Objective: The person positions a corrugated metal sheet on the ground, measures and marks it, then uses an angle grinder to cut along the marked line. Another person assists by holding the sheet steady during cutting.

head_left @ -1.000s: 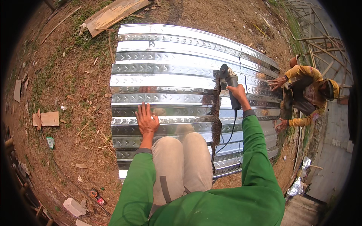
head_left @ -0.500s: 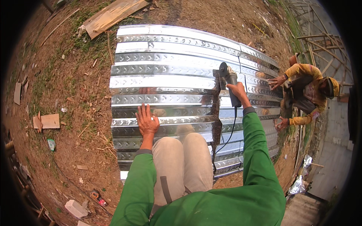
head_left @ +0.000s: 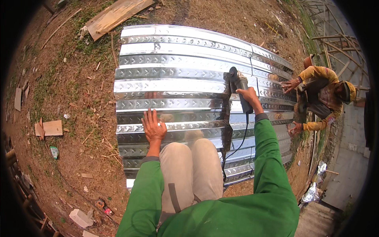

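Note:
Shiny corrugated metal sheets [head_left: 169, 86] lie spread on the ground in front of my knees. My left hand [head_left: 154, 128] rests flat on them with its fingers stretched out and nothing in it. My right hand [head_left: 250, 97] is wrapped round the body of an angle grinder [head_left: 241, 83]. Its dark disc [head_left: 233, 73] is at the far end, over the sheets by the top of a dark, jagged cut edge [head_left: 227, 114]. Whether the disc touches metal, I cannot tell. A black cord [head_left: 241, 142] trails from the grinder back toward me.
At the right, a co-worker [head_left: 319, 93] in yellow sleeves crouches, both hands at the sheets' far-right side. Wooden boards [head_left: 118, 15] lie beyond the sheets' upper left corner. Wood scraps [head_left: 51, 128], a pale block [head_left: 81, 218] and an orange-and-black tape measure [head_left: 103, 207] lie on the left ground.
The grinder has shifted very slightly toward me, and its disc has tilted so it shows narrower. My left hand stays flat on the sheet.

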### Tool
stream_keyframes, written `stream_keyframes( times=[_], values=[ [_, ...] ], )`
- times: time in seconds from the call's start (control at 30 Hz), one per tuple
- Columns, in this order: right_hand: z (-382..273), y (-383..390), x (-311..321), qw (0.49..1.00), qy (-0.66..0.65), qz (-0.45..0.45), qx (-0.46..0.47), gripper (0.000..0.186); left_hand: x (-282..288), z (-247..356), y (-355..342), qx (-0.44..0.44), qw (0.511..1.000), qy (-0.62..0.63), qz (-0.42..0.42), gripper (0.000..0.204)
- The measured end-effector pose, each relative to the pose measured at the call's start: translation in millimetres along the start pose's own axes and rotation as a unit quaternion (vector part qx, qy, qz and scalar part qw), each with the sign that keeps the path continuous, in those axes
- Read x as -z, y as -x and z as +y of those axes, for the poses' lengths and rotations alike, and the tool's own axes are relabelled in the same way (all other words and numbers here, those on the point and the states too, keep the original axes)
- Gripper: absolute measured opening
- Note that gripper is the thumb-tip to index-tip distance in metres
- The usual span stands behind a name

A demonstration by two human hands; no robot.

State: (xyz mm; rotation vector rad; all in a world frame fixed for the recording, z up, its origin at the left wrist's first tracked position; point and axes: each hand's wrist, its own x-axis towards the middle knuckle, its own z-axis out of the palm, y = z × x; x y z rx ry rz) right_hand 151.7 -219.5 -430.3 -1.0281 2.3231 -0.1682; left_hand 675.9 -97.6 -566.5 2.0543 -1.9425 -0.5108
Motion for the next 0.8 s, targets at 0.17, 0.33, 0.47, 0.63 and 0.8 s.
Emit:
stream_keyframes(
  times=[0.17, 0.33, 0.47, 0.63, 0.8],
  values=[
    [20.5, 44.4, -3.0, 0.991, -0.122, 0.048, 0.022, 0.057, -4.7, 0.3, -0.6, -0.022, 0.999, -0.022, 0.026, 0.081],
    [24.9, 109.7, 9.8, 0.966, -0.257, -0.021, -0.024, 0.042, 20.9, -9.0, -7.2, -0.026, 0.999, -0.040, 0.025, 0.066],
    [34.5, 119.2, 43.5, 0.990, -0.137, 0.026, -0.007, 0.056, 52.2, -12.9, -72.9, -0.005, 0.999, 0.036, -0.029, 0.031],
    [18.6, 84.5, 78.7, 0.998, -0.035, 0.032, 0.029, 0.061, 61.8, 18.5, -186.4, -0.039, 0.991, 0.032, 0.122, 0.048],
    [-5.5, 30.8, 75.0, 0.999, -0.019, 0.024, 0.023, 0.070, -6.1, 77.3, -283.3, -0.039, 0.996, -0.086, -0.005, 0.077]
  ],
)
